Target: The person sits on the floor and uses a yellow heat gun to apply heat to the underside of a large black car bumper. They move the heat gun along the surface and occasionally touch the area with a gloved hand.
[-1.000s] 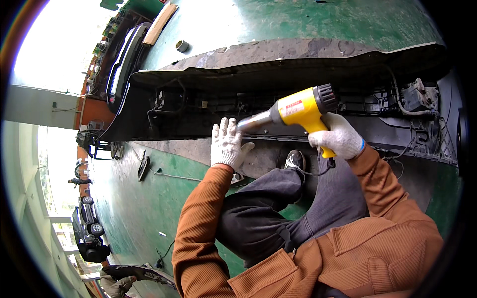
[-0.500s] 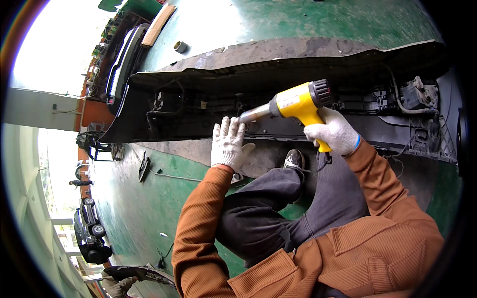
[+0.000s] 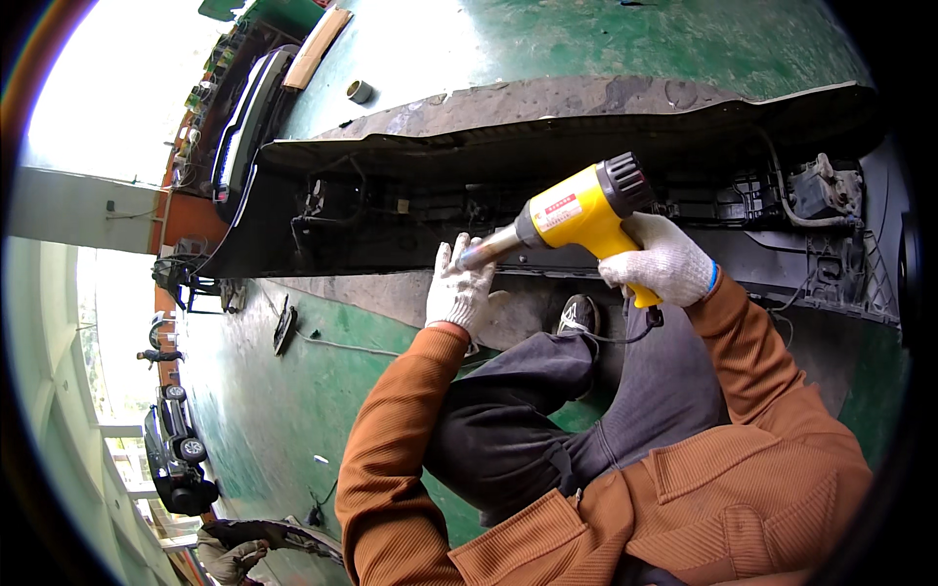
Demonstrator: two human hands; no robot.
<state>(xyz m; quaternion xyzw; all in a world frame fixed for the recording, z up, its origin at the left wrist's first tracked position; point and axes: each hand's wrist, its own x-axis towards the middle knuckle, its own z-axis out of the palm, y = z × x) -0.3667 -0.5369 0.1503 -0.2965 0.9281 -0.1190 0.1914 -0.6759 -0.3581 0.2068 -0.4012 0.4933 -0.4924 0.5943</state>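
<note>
The black bumper [image 3: 410,210] lies lengthwise left to right on the green floor [image 3: 293,391], just beyond both hands. The left hand [image 3: 457,291] presses flat, fingers spread, on its near edge; the right hand [image 3: 664,262] grips the yellow heat gun [image 3: 576,210], nozzle aimed beside the left hand's fingers.

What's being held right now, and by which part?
The right hand grips a yellow heat gun by its handle; the left hand holds nothing, resting on the black bumper.

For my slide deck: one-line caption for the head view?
Gloved right hand aims yellow heat gun at black bumper; left hand presses it.
</note>
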